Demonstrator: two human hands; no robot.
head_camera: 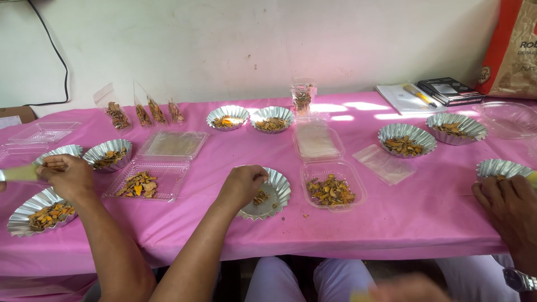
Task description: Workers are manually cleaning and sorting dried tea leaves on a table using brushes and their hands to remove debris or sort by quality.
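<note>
From the head camera, the right hand point(241, 184) curls at the rim of a fluted foil dish point(269, 193) near the table's front edge, fingertips pinched narrowly over the few dried orange-brown pieces point(260, 197) in it; whether a piece is actually gripped I cannot tell. The left hand point(68, 176) is closed around a pale, blurred object beside two more foil dishes at the far left. The pieces look light, stiff and brittle, likely to crumble under pressure, so a gentle fingertip pinch suits them; the thin foil would dent easily and is best steadied by its rim. I count ten foil dishes on the pink tablecloth point(391, 218), four small clear bags leaning against the wall, and a clear tray point(333, 185) of pieces. A co-worker's hand point(509, 210) rests at right.
</note>
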